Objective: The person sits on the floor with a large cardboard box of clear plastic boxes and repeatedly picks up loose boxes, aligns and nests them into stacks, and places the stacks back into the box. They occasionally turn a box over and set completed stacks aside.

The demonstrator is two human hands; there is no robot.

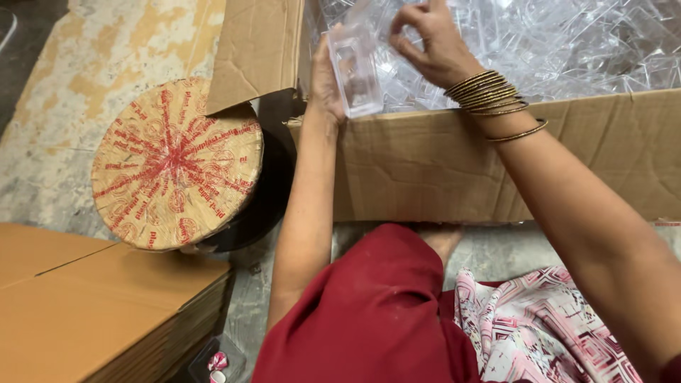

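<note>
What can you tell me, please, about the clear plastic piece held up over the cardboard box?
The clear plastic piece is a small, roughly rectangular, see-through tray with a raised rim and a shallow recess. It stands nearly upright above the near wall of the cardboard box. The left hand cups it from behind, and the right hand pinches at its top edge. Behind it, the box is heaped with similar clear pieces.

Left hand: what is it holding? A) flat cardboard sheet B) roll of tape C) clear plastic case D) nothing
C: the left hand grips a clear plastic case over the cardboard box of clear plastic pieces, while the right hand hovers just above it.
</note>
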